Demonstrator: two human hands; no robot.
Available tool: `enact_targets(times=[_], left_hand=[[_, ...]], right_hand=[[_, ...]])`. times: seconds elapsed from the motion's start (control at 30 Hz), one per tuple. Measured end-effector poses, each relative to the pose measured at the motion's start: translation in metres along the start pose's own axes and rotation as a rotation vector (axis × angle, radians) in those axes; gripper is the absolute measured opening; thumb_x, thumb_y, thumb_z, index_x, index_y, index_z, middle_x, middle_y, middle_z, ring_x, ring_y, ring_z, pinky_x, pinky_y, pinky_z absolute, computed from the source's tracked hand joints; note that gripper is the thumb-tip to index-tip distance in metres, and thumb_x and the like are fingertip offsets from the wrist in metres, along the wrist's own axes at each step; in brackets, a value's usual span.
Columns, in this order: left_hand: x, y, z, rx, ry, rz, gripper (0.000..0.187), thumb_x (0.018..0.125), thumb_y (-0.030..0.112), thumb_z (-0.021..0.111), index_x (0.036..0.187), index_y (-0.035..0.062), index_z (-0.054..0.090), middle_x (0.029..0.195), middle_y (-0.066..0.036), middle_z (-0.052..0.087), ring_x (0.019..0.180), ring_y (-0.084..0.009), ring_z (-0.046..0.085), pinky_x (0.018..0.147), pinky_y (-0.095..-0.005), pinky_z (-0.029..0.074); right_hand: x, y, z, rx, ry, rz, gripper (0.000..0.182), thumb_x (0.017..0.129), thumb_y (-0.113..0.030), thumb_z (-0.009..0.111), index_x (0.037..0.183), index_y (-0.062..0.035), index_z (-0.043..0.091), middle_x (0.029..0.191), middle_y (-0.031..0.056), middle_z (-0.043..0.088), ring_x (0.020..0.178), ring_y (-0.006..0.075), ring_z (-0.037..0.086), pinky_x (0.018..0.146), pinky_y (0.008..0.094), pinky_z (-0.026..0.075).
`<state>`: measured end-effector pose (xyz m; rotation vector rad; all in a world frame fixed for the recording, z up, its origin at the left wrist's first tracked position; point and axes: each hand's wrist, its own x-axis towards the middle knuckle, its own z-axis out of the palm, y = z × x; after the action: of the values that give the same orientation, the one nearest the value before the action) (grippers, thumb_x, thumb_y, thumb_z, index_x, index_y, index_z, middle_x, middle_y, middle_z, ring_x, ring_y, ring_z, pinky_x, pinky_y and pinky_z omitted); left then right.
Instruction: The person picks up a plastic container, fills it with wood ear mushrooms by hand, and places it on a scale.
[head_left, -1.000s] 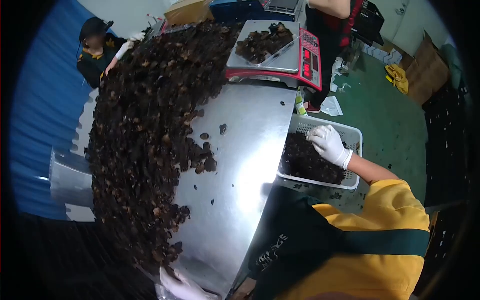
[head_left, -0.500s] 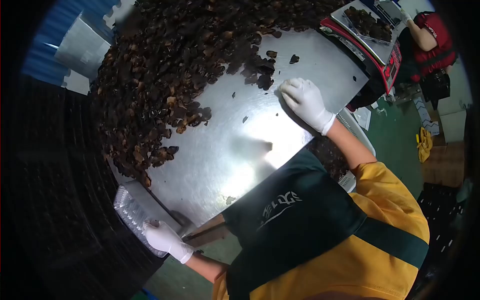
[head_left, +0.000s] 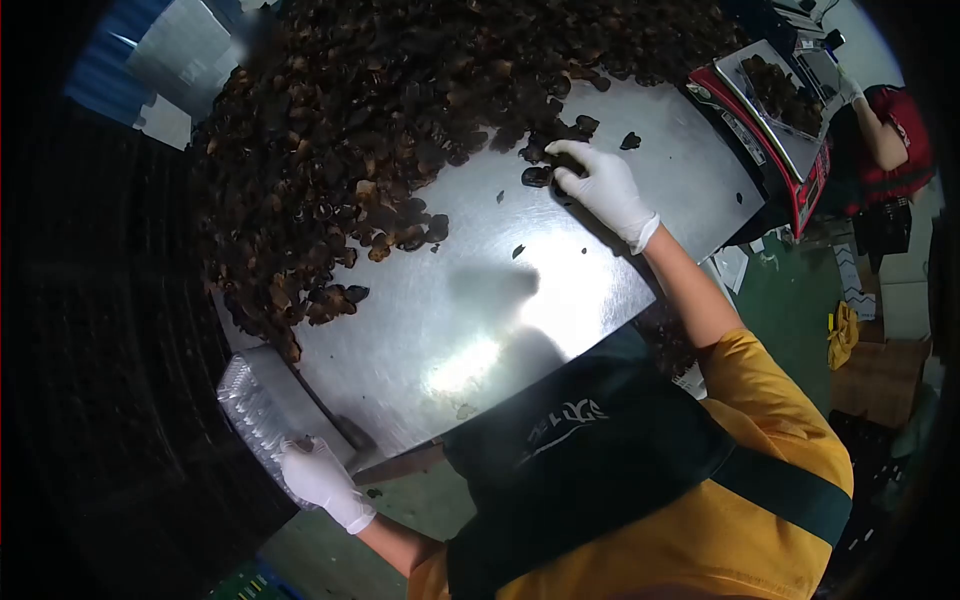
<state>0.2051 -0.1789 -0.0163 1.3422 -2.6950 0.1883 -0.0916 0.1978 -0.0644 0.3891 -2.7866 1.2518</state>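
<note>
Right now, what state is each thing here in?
right hand: gloved, fingers on a dark piece at the heap's edge
left hand: gloved, gripping clear plastic trays
dried pieces: heaped on steel table
scale: pan loaded

Head view, steeply down, close

So: two gloved hands, left (head_left: 318, 480) and right (head_left: 603, 187), one steel bench (head_left: 480, 300), one red scale (head_left: 775, 125), one stack of clear trays (head_left: 250, 410), and one huge mushroom heap (head_left: 400, 110) I can't count.
</note>
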Motion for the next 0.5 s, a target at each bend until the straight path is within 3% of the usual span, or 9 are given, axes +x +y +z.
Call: enact_targets(times=[0.03, 0.13, 0.23, 0.33, 0.37, 0.43, 0.5], left_hand=[[0.000, 0.000, 0.000, 0.001, 0.000, 0.000, 0.017, 0.080, 0.015, 0.068, 0.093, 0.0045, 0.067, 0.085, -0.014, 0.071, 0.075, -0.0333, 0.067, 0.068, -0.0426, 0.051], [0.000, 0.001, -0.005, -0.066, 0.047, -0.036, 0.015, 0.079, 0.016, 0.068, 0.088, 0.0039, 0.067, 0.084, -0.015, 0.070, 0.074, -0.0340, 0.067, 0.067, -0.0427, 0.051], [-0.002, 0.003, -0.016, -0.164, 0.009, -0.062, 0.016, 0.078, 0.014, 0.069, 0.087, 0.0008, 0.069, 0.086, -0.018, 0.071, 0.077, -0.0352, 0.068, 0.070, -0.0423, 0.051], [-0.003, 0.000, -0.017, -0.196, -0.002, -0.119, 0.015, 0.079, 0.014, 0.070, 0.087, 0.0003, 0.068, 0.086, -0.017, 0.071, 0.075, -0.0334, 0.067, 0.069, -0.0415, 0.051], [-0.006, -0.006, -0.010, -0.210, 0.088, -0.092, 0.013, 0.080, 0.013, 0.070, 0.083, 0.0012, 0.066, 0.082, -0.015, 0.069, 0.072, -0.0309, 0.066, 0.068, -0.0406, 0.050], [-0.010, -0.001, -0.021, -0.218, 0.184, -0.075, 0.013, 0.081, 0.013, 0.070, 0.080, 0.0022, 0.064, 0.079, -0.012, 0.067, 0.068, -0.0285, 0.064, 0.066, -0.0397, 0.050], [-0.031, 0.013, -0.045, -0.429, 0.372, -0.071, 0.011, 0.082, 0.011, 0.069, 0.083, 0.0022, 0.062, 0.079, -0.011, 0.064, 0.069, -0.0277, 0.062, 0.066, -0.0396, 0.049]], right_hand=[[0.001, -0.001, 0.005, -0.168, -0.004, -0.165, 0.033, 0.082, -0.025, 0.064, 0.111, -0.0092, 0.067, 0.101, 0.0130, 0.068, 0.088, 0.0284, 0.068, 0.080, 0.0384, 0.053], [0.003, -0.013, 0.014, -0.506, -0.050, -0.247, 0.025, 0.078, -0.024, 0.065, 0.097, -0.0087, 0.069, 0.090, 0.0122, 0.064, 0.084, 0.0295, 0.065, 0.075, 0.0408, 0.052], [0.016, -0.002, 0.024, -0.540, -0.031, -0.251, 0.022, 0.077, -0.024, 0.066, 0.091, -0.0076, 0.070, 0.088, 0.0122, 0.063, 0.083, 0.0290, 0.065, 0.073, 0.0412, 0.052], [0.012, -0.008, 0.016, -0.247, 0.031, -0.138, 0.023, 0.079, -0.024, 0.065, 0.093, -0.0074, 0.070, 0.092, 0.0113, 0.064, 0.085, 0.0305, 0.065, 0.076, 0.0398, 0.051], [0.008, -0.009, 0.011, -0.131, 0.028, -0.076, 0.026, 0.080, -0.025, 0.063, 0.098, -0.0074, 0.070, 0.098, 0.0123, 0.065, 0.087, 0.0316, 0.064, 0.080, 0.0387, 0.051], [0.002, -0.009, 0.004, 0.239, 0.007, 0.034, 0.025, 0.083, -0.016, 0.064, 0.102, -0.0008, 0.069, 0.095, 0.0095, 0.066, 0.078, 0.0193, 0.065, 0.075, 0.0295, 0.050], [-0.013, -0.029, -0.004, 0.681, -0.032, 0.242, 0.020, 0.087, -0.008, 0.064, 0.102, 0.0039, 0.067, 0.088, 0.0033, 0.063, 0.074, 0.0070, 0.058, 0.068, 0.0216, 0.047]])
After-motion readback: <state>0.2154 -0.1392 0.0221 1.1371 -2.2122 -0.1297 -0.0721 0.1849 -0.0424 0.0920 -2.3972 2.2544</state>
